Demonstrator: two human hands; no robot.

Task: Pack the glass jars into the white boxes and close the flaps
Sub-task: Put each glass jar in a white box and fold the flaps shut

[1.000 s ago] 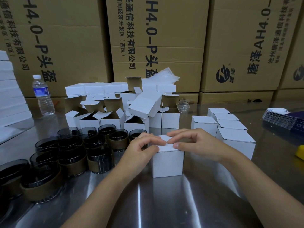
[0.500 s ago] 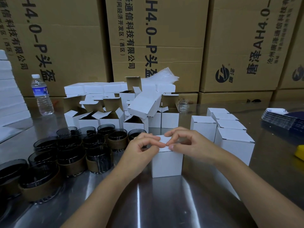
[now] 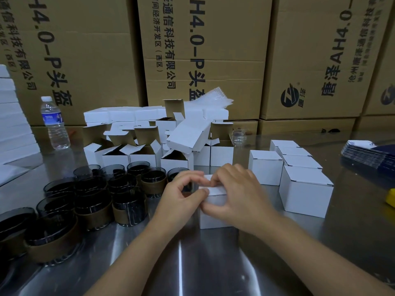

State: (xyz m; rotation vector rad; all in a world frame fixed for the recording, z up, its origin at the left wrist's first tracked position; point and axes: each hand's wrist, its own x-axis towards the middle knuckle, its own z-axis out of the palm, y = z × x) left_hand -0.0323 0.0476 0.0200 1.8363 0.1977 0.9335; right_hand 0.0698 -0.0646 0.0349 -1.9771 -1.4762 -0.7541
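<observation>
The left hand [image 3: 181, 196] and right hand [image 3: 238, 195] both pinched the top of the white box [image 3: 214, 220] between them. Jars [image 3: 128, 201] stood just left of the left hand. A hard push could have crushed the box top, or an elbow could have bumped a jar.

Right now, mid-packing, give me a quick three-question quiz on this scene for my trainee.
1. True or false: the left hand and right hand both grip the white box.
2. The glass jars with brown bands stand: A) left of that box; B) right of it; C) on the cartons.
3. Fill in: the water bottle stands at the table's far ___ side.

Key: 1 true; 2 A; 3 left.
</observation>
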